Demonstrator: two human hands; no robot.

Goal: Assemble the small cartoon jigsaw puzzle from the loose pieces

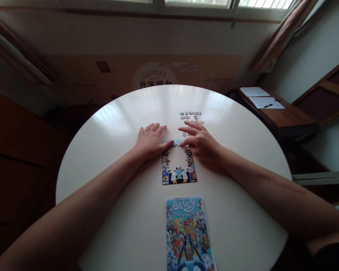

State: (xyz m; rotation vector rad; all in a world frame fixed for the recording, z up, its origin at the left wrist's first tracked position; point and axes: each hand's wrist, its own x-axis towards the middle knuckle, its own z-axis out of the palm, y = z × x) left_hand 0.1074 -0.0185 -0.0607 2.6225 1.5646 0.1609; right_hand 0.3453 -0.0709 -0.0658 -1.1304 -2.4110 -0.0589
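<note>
Both hands (176,141) press flat, fingers spread, on the puzzle frame (178,162).

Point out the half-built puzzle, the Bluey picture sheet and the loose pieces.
half-built puzzle (179,176): head view, finished bottom edge.
Bluey picture sheet (188,229): head view, middle of sheet.
loose pieces (190,114): head view, far rows.

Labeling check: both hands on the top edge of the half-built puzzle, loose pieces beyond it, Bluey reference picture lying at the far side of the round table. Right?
Not quite. The head view shows the Bluey reference picture at the near edge of the round table, closest to the person. The rest holds: left hand and right hand on the puzzle top edge, loose pieces beyond.
</note>
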